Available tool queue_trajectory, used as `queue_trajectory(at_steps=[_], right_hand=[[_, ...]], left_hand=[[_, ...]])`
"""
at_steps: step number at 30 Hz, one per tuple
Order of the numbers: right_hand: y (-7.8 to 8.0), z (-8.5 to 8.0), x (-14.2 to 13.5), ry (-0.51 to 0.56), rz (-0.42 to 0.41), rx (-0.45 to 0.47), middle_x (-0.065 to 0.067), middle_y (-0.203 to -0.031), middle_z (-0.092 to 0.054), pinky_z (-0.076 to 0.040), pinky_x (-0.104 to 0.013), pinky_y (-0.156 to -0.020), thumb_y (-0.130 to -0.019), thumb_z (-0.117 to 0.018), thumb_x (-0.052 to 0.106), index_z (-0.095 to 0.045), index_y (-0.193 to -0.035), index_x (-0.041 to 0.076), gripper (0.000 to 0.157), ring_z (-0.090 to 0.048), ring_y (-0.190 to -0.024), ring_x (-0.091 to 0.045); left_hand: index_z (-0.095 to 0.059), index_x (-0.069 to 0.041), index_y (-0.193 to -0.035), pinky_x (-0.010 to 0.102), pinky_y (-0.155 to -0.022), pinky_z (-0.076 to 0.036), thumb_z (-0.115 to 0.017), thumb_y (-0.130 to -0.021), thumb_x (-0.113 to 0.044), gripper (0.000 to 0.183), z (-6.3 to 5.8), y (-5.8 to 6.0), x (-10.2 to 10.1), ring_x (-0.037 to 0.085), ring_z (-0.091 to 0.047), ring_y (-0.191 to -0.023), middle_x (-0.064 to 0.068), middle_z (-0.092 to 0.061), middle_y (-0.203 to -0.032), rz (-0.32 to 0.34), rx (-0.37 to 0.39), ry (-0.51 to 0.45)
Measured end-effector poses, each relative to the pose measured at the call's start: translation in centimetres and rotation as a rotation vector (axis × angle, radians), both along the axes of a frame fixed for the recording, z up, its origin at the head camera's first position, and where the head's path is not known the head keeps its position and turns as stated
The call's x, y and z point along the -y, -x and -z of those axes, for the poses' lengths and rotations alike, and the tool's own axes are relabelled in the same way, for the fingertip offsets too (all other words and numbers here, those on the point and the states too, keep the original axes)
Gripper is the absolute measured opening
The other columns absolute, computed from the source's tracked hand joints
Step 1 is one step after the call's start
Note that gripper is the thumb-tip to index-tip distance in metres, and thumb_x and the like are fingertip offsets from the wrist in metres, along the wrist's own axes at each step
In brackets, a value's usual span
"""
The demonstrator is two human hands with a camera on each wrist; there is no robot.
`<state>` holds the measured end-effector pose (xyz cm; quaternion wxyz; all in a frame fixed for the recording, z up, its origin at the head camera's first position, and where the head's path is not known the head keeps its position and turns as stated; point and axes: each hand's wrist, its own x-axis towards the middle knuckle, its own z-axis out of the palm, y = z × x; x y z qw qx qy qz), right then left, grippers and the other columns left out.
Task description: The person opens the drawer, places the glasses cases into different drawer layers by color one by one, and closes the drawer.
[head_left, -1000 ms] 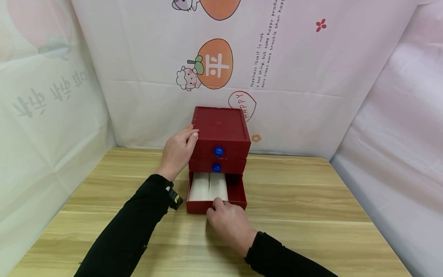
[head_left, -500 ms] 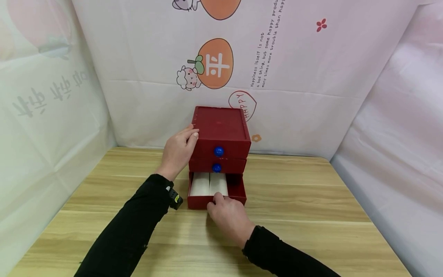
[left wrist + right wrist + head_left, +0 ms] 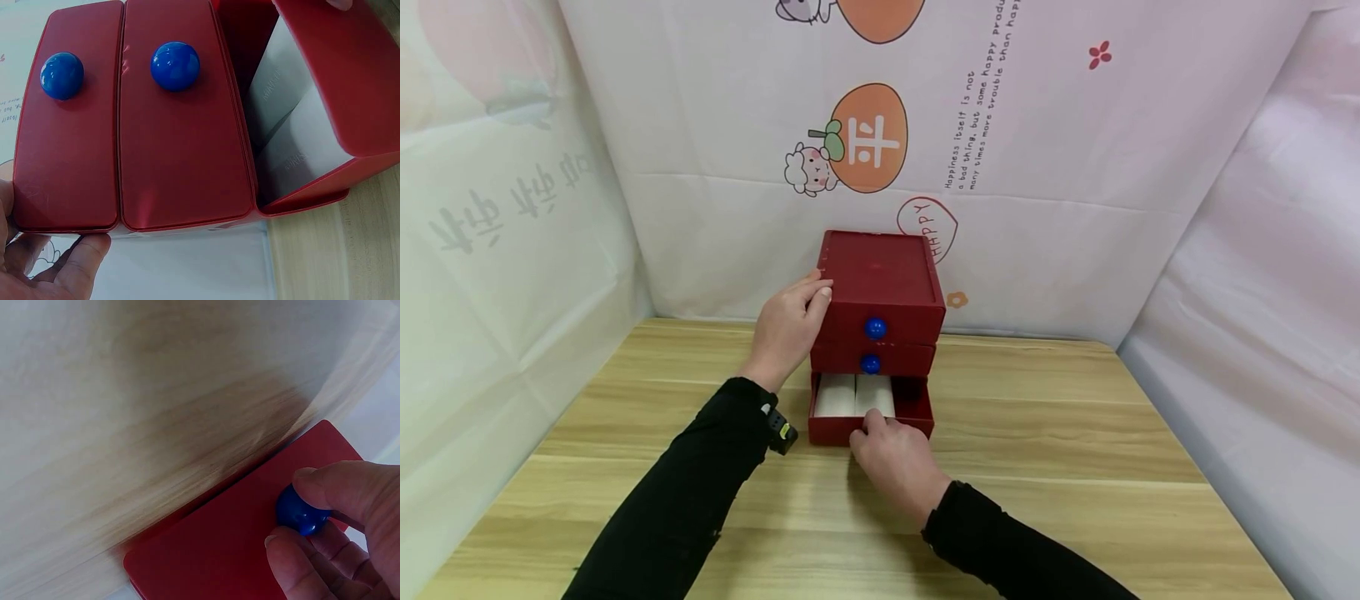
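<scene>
A red three-drawer cabinet (image 3: pixel 880 271) stands at the middle of the table. My left hand (image 3: pixel 788 325) holds its upper left edge, fingers over the top; the left wrist view shows a thumb (image 3: pixel 87 262) against the side wall. The bottom drawer (image 3: pixel 831 431) is partly pulled out, with two white packs (image 3: pixel 837 396) side by side on its left. My right hand (image 3: pixel 898 462) is at that drawer's front. In the right wrist view, its thumb and fingers pinch the drawer's blue round knob (image 3: pixel 301 511), which is hidden in the head view.
Blue knobs (image 3: pixel 876 328) mark the two upper drawers, both closed. Behind the cabinet hangs a white printed cloth (image 3: pixel 1037 250), and further cloth walls flank both sides. The wooden table (image 3: pixel 1037 442) extends around the cabinet.
The bottom drawer has slid some way back into the cabinet, with my right hand moving along at its front. My left hand has stayed on the cabinet's edge.
</scene>
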<state>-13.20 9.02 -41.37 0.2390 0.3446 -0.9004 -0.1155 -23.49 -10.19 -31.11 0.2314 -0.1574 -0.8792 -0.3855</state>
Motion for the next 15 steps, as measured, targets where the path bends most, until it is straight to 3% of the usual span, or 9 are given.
queue_trajectory(at_steps=[15], right_hand=[[0.86,0.16,0.08,0.035,-0.007,-0.007,-0.005,-0.08,-0.05,-0.041,-0.023,-0.04,-0.085,-0.069,0.002,-0.064,-0.08,0.015,0.015,-0.045,-0.055,-0.012]], left_hand=[[-0.064,-0.012,-0.132,0.039,-0.108,-0.04,-0.041,-0.104,-0.038,0.045,0.01,-0.07,-0.04,0.015,-0.043,-0.135,0.007,-0.051,-0.146,-0.002,-0.01,-0.001]])
